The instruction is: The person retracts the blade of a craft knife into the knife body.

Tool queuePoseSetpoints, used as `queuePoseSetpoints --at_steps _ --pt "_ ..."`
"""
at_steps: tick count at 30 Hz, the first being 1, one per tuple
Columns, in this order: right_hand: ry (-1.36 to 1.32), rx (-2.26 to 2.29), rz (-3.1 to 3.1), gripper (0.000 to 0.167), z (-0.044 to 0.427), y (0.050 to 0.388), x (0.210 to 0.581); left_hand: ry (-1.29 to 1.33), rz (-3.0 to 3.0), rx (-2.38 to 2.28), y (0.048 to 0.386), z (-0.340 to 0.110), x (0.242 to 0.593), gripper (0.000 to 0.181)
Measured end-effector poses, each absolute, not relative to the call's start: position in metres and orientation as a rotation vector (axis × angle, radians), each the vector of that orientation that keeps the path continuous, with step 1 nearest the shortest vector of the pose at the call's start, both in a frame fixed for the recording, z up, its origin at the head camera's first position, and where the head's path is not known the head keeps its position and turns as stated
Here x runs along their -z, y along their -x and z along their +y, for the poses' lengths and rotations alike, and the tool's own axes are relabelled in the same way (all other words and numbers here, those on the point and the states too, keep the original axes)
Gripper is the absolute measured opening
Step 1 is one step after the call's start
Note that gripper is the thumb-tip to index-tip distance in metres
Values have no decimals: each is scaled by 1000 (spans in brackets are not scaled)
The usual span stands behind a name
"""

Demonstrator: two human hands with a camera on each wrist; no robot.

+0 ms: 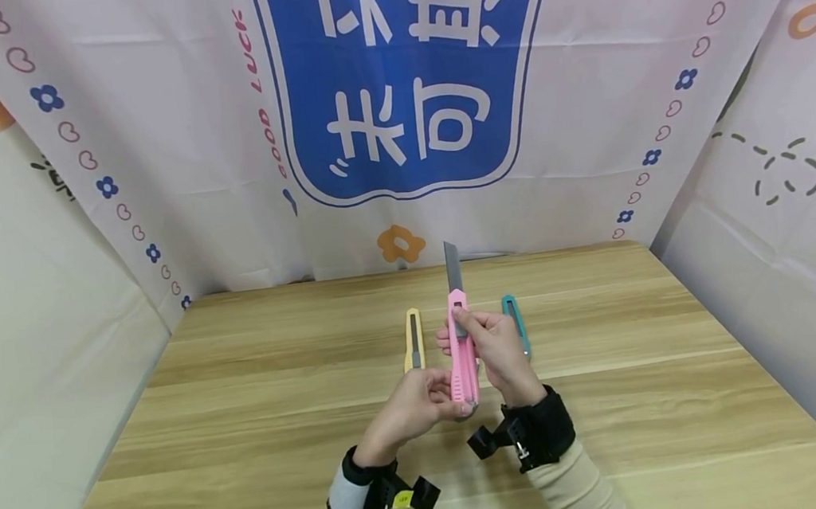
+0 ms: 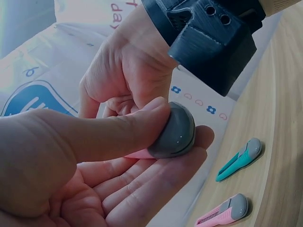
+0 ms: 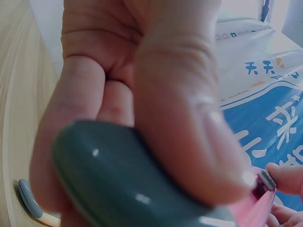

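Note:
A pink utility knife [image 1: 463,362] with a dark grey end cap [image 2: 174,131] is held upright in front of me. Its grey blade [image 1: 453,267] extends from the top. My left hand [image 1: 413,404] pinches the lower end, thumb on the cap and fingers beneath. My right hand [image 1: 502,351] grips the upper body, its thumb on the slider at the front. In the right wrist view, the left thumb and the cap fill the foreground, with right fingers [image 3: 286,182] at the edge.
On the wooden table [image 1: 262,410] a yellow utility knife [image 1: 414,338] lies left of the hands and a teal one [image 1: 517,326] to the right. Another pink knife [image 2: 226,210] lies near the teal one in the left wrist view. Printed cloth [image 1: 183,144] hangs behind.

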State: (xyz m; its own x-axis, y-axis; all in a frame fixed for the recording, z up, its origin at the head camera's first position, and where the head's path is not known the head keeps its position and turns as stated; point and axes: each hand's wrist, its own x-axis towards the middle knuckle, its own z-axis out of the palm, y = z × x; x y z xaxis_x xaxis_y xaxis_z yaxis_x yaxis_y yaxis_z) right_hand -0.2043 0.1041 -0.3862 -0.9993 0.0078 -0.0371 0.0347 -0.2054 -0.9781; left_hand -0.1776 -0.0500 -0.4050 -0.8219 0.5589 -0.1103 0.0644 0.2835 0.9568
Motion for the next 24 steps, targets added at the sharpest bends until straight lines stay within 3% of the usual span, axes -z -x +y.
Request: queuePoseSetpoints --at_steps 24 --pt "10 2410 1956 34 105 203 385 -575 2106 -1586 177 -51 405 29"
